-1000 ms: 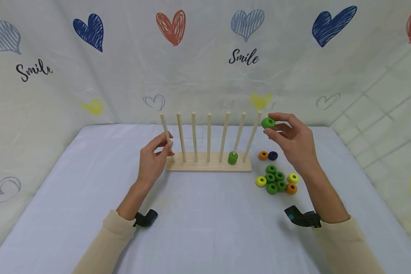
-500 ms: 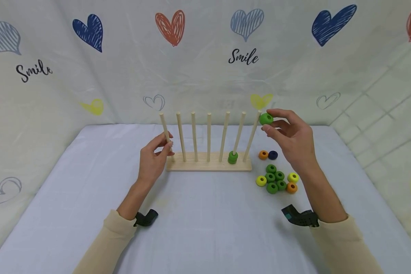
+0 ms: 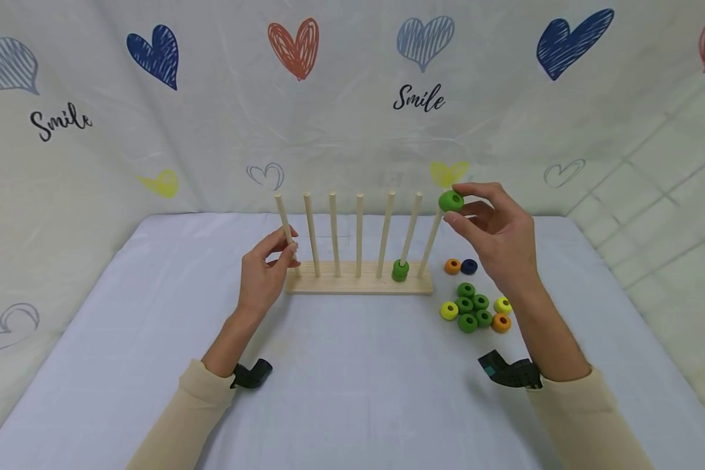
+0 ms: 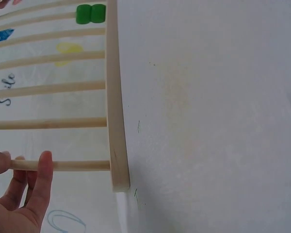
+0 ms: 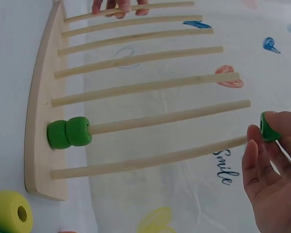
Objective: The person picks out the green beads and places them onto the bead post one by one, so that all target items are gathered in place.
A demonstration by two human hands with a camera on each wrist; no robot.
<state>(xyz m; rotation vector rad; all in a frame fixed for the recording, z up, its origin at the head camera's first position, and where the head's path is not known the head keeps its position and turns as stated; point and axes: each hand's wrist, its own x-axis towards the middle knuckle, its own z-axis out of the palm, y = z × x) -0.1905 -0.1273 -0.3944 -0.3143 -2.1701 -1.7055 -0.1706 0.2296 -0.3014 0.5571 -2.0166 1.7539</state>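
Note:
A wooden rack [image 3: 358, 284] with a row of several upright pegs stands mid-table. My left hand [image 3: 264, 271] pinches the leftmost peg [image 4: 82, 166] between thumb and fingers, low on its length. Between the thumb and fingers of my right hand [image 3: 496, 232] is a green bead [image 3: 451, 201], held at the top of the rightmost peg [image 3: 430, 245] and overlapping its tip in the head view. Two green beads [image 5: 69, 132] sit stacked at the base of the second peg from the right. The other pegs carry no beads.
Right of the rack lie an orange bead [image 3: 452, 266] and a dark blue bead [image 3: 469, 266], side by side. Nearer me is a cluster of green beads [image 3: 465, 305] with yellow beads [image 3: 449, 311] and another orange one around it. A printed cloth [image 3: 352, 130] hangs behind.
My right hand has moved left and slightly up, bringing the green bead from beside the rightmost peg to its tip. The left hand has kept its hold on the leftmost peg.

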